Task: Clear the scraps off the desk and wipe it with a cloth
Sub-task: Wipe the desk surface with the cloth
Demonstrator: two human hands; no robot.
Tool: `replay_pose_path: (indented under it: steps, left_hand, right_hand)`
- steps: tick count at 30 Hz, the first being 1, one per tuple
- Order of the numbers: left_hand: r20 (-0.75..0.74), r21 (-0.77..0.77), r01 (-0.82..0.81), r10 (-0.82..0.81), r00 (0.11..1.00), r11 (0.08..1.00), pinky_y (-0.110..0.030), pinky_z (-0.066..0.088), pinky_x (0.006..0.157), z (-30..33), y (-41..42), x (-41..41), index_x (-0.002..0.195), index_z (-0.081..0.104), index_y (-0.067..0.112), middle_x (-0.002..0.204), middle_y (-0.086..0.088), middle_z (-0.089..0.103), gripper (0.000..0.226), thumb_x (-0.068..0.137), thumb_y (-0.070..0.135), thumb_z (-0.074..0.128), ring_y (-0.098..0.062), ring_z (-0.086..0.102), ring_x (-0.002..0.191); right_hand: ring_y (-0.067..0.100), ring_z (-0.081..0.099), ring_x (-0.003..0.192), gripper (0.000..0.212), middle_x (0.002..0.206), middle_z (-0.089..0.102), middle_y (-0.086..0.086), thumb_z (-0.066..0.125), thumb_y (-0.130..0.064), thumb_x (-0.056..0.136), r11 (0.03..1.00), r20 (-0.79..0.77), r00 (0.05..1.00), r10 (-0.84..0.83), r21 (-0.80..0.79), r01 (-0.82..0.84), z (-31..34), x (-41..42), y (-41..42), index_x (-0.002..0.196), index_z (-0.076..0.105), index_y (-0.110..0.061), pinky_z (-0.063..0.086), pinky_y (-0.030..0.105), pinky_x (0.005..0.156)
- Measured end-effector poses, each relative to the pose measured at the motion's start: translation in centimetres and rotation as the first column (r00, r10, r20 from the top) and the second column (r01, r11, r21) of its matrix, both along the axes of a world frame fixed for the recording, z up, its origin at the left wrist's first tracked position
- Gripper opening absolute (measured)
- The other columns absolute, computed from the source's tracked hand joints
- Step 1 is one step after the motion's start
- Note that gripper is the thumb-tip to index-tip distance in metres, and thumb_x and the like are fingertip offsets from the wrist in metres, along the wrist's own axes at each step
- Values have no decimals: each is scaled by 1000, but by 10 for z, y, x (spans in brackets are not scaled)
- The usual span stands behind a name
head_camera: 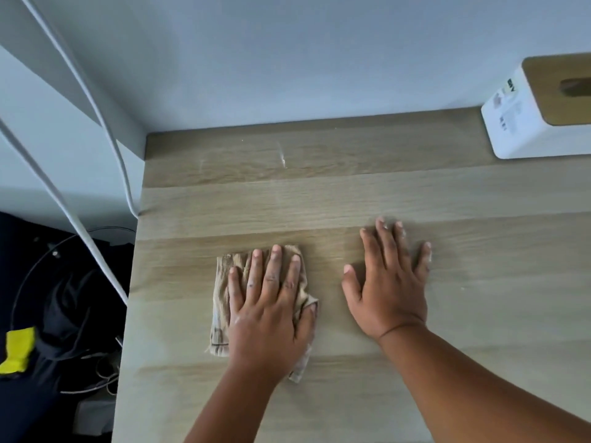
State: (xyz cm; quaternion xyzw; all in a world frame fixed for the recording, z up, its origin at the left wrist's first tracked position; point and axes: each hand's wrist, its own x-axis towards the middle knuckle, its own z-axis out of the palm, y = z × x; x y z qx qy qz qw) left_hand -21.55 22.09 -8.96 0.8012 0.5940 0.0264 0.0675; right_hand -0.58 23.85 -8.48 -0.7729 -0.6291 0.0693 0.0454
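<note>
Desk (351, 199) lay free of large scraps; I judged wiping under way. My left hand (268, 302) pressed the cloth (224, 282) flat, fingers straight, near the left edge; my right hand (388, 282) rested flat, holding nothing. A pale streak (283, 158) remained farther back.

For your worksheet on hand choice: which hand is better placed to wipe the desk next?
Left. The left hand already presses flat on the cloth; the right hand rests bare on the desk.
</note>
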Motion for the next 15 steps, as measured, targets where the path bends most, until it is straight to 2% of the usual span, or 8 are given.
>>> replay_pose_path:
  steps: [4, 11, 15]
  left_hand:
    - [-16, -25, -65, 65, 998, 998, -64, 8, 124, 2, 59, 13, 163, 22, 29, 173, -2, 14, 77, 96, 63, 38, -28, 4, 160]
    - [17, -94, -152, 154, 988, 984, -60, -2, 126, 2, 214, 34, 163, 17, 32, 173, 1, 7, 79, 93, 68, 23, -25, -2, 160]
    - [21, -106, -136, 139, 990, 985, -59, -3, 126, 1, 234, 35, 163, 16, 31, 174, 0, 5, 79, 93, 67, 21, -26, -4, 160]
  right_hand:
    - [33, 15, 158, 71, 169, 25, 6, 43, -54, 90, 1000, 6, 1000, 2, 15, -2, -1, 1, 1, 153, 43, -19, 8, 71, 121]
    - [31, 12, 159, 72, 170, 23, 4, 40, -54, 92, 1000, 10, 1000, 2, 23, -2, -4, 0, -1, 155, 38, -21, 9, 69, 122]
    - [31, 13, 159, 71, 170, 23, 4, 40, -54, 92, 1000, 17, 1000, 1, 7, -1, -3, 1, 0, 155, 37, -21, 9, 69, 122]
